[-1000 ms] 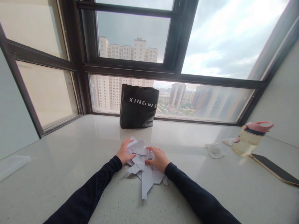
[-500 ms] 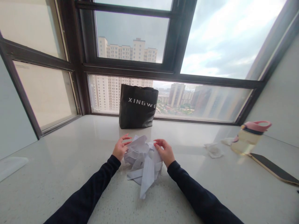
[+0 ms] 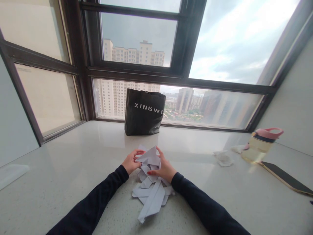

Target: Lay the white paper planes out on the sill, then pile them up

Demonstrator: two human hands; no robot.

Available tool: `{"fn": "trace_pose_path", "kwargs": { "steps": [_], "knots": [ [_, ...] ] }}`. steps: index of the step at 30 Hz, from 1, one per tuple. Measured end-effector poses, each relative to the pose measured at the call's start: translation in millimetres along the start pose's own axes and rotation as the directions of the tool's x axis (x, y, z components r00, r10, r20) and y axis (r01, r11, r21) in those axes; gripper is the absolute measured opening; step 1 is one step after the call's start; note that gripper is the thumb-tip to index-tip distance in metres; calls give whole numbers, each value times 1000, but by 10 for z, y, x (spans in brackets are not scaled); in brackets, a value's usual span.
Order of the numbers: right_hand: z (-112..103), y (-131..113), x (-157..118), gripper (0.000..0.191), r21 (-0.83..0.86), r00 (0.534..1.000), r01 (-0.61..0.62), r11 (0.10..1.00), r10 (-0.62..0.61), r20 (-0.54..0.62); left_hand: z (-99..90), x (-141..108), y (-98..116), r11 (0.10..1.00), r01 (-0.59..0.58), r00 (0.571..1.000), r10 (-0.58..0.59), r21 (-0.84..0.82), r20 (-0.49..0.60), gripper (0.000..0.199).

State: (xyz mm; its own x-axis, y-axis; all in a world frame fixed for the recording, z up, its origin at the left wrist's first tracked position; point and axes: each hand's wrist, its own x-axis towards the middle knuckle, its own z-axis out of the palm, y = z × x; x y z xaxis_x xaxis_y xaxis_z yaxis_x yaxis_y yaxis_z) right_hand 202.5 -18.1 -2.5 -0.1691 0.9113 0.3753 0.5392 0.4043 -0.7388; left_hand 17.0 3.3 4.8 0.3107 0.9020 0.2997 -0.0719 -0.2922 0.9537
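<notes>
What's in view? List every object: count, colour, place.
Paper pieces: many, white, mid-counter
Lettered bag: one, black, behind paper
Water bottle: one, clear, pink-lidded, right
Phone or tablet: one, dark, near bottle
Crumpled tissues: two, white, near bottle
Unidentified item: one, whitish, left edge
Unidentified fragment: one, dark, right edge
Counter: one, speckled white, foreground
Window frames: several, brown, behind
Apartment buildings: several, mostly beige, outside
Sleeves: two, navy, foreground
Left grip: one, red-nailed, paper's left
Right grip: one, red-nailed, paper's right
</notes>
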Motion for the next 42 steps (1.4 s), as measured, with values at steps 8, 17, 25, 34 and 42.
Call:
{"fn": "trace_pose_path", "kwargs": {
  "steps": [8, 17, 25, 34, 42],
  "knots": [
    [-64, -53, 81, 63, 347, 996, -22, 938, 51, -73, -18, 20, -13, 1000, -24, 997, 23, -9, -70, 33],
    [-221, 61, 139, 32, 384, 906, 130, 914, 47, -420, -72, 49, 14, 1000, 9, 985, -8, 3, -172, 37],
    [-155, -109, 90, 20, 326, 936, 165, 931, -43, -349, -7, 19, 41, 998, 57, 986, -55, 4, -158, 56],
    [-219, -196, 36, 31, 313, 993, 71, 947, -38, -110, 7, -16, 120, 995, 99, 983, -98, -6, -158, 50],
    [-313, -1, 131, 27, 294, 956, 26, 956, 61, -286, -109, 29, 96, 998, 22, 942, 1, 64, -335, 38]
  ]
}}
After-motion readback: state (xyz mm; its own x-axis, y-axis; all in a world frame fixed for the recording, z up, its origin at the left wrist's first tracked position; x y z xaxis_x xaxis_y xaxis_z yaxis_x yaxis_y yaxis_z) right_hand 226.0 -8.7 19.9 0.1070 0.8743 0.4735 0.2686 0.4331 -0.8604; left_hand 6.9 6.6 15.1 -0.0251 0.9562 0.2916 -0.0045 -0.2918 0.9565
